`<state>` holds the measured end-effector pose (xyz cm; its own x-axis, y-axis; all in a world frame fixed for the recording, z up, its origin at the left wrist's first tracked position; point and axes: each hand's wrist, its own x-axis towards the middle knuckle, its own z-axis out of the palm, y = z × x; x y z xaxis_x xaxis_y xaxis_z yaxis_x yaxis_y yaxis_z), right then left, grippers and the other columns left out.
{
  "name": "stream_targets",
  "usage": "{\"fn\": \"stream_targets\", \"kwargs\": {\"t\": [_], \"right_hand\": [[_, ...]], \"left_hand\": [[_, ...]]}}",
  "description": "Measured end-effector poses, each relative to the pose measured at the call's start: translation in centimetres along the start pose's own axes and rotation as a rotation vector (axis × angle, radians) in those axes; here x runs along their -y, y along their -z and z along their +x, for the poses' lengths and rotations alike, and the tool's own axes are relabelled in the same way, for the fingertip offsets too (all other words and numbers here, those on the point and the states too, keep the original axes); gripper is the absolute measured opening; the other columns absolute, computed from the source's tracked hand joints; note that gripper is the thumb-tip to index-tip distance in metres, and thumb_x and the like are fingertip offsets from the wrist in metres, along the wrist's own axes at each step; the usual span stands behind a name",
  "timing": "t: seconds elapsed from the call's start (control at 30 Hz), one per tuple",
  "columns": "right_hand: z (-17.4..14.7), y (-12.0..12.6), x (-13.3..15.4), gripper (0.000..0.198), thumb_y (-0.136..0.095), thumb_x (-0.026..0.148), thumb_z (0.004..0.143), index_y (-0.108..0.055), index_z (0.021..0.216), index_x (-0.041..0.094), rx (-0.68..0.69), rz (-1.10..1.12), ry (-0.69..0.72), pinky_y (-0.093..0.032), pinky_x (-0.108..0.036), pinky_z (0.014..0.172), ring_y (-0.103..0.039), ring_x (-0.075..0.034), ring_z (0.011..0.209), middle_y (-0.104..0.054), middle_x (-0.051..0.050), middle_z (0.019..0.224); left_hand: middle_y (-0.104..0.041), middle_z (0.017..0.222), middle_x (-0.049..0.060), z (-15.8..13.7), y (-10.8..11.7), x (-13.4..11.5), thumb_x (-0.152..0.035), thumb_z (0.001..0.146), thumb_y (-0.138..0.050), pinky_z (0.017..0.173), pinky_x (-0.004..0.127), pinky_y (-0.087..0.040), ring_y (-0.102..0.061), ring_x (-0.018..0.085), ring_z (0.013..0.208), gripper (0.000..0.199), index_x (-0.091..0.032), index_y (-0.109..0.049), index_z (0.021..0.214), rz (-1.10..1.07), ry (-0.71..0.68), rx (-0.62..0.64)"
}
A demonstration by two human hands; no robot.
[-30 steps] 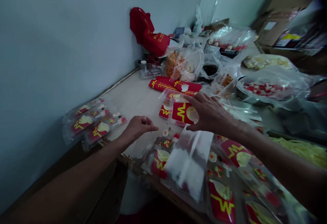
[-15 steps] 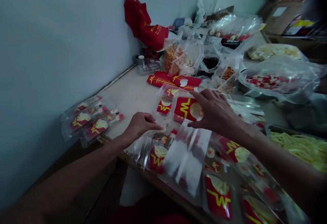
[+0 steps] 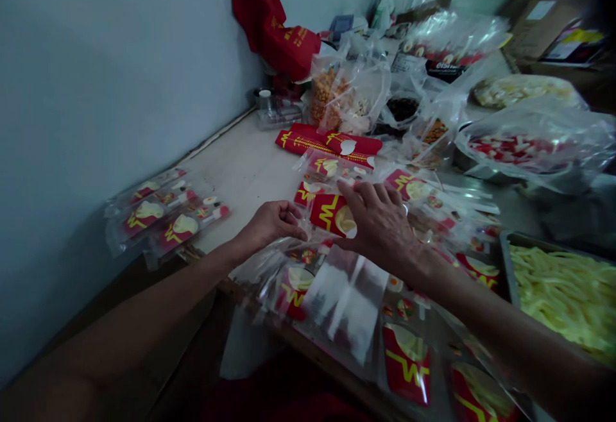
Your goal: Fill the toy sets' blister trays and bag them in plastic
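Observation:
My left hand is closed in a pinch on the edge of a clear plastic bag. Close by on its right, my right hand grips a red fries carton with a yellow zigzag and a pale round part, thumb below and fingers above. Whether that carton is inside the bag I cannot tell. Under both hands lie filled clear packets; one shows a red carton and small toy-like food pieces. A stack of clear bags with white strips lies in front of my right hand.
Several filled packets lie at the table's left edge by the wall. Flat red cartons lie farther back, before bags of orange pieces. On the right are a tray of yellow strips and a bag-lined bowl of red and white pieces.
My right hand has moved left with the red carton, closer to my left hand. My left hand keeps its pinch. The view has shifted slightly, and a packet right of my right hand now shows.

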<state>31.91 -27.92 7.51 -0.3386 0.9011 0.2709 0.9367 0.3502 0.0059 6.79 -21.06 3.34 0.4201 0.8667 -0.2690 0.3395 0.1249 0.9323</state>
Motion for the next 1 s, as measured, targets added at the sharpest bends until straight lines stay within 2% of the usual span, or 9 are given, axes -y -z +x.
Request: {"fn": "stream_targets", "kwargs": {"t": [0.1, 0.2, 0.33, 0.4, 0.5, 0.63, 0.77, 0.87, 1.0], "right_hand": [[0.5, -0.7, -0.1, 0.109, -0.080, 0.063, 0.074, -0.024, 0.161, 0.028, 0.013, 0.012, 0.035, -0.040, -0.056, 0.094, -0.049, -0.044, 0.118, -0.055, -0.018, 0.133], [1.1, -1.3, 0.0, 0.102, -0.084, 0.059, 0.070, -0.037, 0.153, 0.023, 0.088, 0.002, 0.085, -0.041, -0.054, 0.093, -0.050, -0.042, 0.115, -0.057, -0.019, 0.130], [2.7, -1.8, 1.0, 0.097, -0.087, 0.054, 0.067, -0.045, 0.147, 0.020, 0.099, -0.003, 0.070, -0.040, -0.054, 0.095, -0.049, -0.043, 0.118, -0.058, -0.021, 0.130], [3.4, -2.1, 1.7, 0.095, -0.088, 0.055, 0.065, -0.048, 0.144, 0.020, 0.115, 0.019, 0.077, -0.040, -0.055, 0.097, -0.049, -0.043, 0.118, -0.058, -0.021, 0.130], [3.8, -2.8, 2.1, 0.094, -0.086, 0.061, 0.063, -0.054, 0.141, 0.020, 0.215, 0.113, 0.158, -0.041, -0.055, 0.098, -0.052, -0.042, 0.117, -0.060, -0.019, 0.126], [4.0, -3.9, 1.2, 0.099, -0.085, 0.061, 0.065, -0.051, 0.147, 0.019, 0.334, 0.292, 0.293, -0.045, -0.052, 0.098, -0.056, -0.038, 0.116, -0.060, -0.017, 0.130], [5.0, -4.4, 0.1, 0.100, -0.089, 0.051, 0.064, -0.049, 0.150, 0.019, 0.376, 0.407, 0.419, -0.048, -0.047, 0.097, -0.057, -0.036, 0.118, -0.058, -0.017, 0.135], [5.7, -4.4, 0.2, 0.097, -0.089, 0.048, 0.066, -0.050, 0.150, 0.019, 0.365, 0.425, 0.451, -0.047, -0.044, 0.094, -0.059, -0.034, 0.113, -0.059, -0.017, 0.131], [5.6, -4.4, 1.7, 0.093, -0.085, 0.055, 0.071, -0.051, 0.149, 0.018, 0.301, 0.320, 0.466, -0.043, -0.044, 0.094, -0.058, -0.034, 0.110, -0.060, -0.017, 0.126]], "left_hand": [[-0.069, 0.071, -0.001, 0.4, 0.8, 0.6, -0.034, 0.054, -0.093, 0.061, 0.024, -0.043, -0.059, 0.012, 0.062, 0.041, -0.016, -0.066, 0.079, -0.072, -0.013, -0.024], [-0.073, 0.077, 0.005, 0.4, 1.5, 1.1, -0.037, 0.061, -0.089, 0.065, 0.026, -0.046, -0.061, 0.012, 0.066, 0.032, -0.014, -0.070, 0.074, -0.101, 0.042, 0.005], [-0.069, 0.066, 0.001, 0.7, 2.3, 1.8, -0.037, 0.062, -0.087, 0.059, 0.024, -0.041, -0.057, 0.011, 0.060, 0.027, -0.016, -0.073, 0.072, -0.007, 0.138, 0.076], [-0.067, 0.062, 0.001, 1.1, 3.0, 2.1, -0.040, 0.064, -0.086, 0.057, 0.024, -0.039, -0.056, 0.011, 0.058, 0.028, -0.017, -0.072, 0.072, 0.030, 0.149, 0.024], [-0.067, 0.061, 0.001, 1.4, 4.4, 2.4, -0.043, 0.063, -0.086, 0.058, 0.024, -0.040, -0.058, 0.012, 0.058, 0.032, -0.016, -0.071, 0.072, 0.041, 0.163, -0.056], [-0.065, 0.060, 0.000, 1.3, 5.6, 2.4, -0.041, 0.059, -0.090, 0.058, 0.024, -0.042, -0.056, 0.011, 0.056, 0.033, -0.016, -0.070, 0.068, 0.061, 0.197, -0.042], [-0.067, 0.062, 0.000, 1.1, 5.9, 2.0, -0.038, 0.054, -0.092, 0.059, 0.023, -0.046, -0.056, 0.010, 0.056, 0.034, -0.016, -0.072, 0.070, 0.014, 0.284, -0.023], [-0.073, 0.071, 0.001, 1.1, 6.2, 2.1, -0.035, 0.055, -0.093, 0.063, 0.022, -0.049, -0.061, 0.010, 0.061, 0.036, -0.017, -0.077, 0.081, -0.034, 0.335, 0.057], [-0.075, 0.075, 0.002, 0.5, 6.8, 2.5, -0.033, 0.059, -0.091, 0.069, 0.023, -0.053, -0.065, 0.012, 0.067, 0.029, -0.017, -0.078, 0.079, -0.071, 0.331, 0.101]]}}
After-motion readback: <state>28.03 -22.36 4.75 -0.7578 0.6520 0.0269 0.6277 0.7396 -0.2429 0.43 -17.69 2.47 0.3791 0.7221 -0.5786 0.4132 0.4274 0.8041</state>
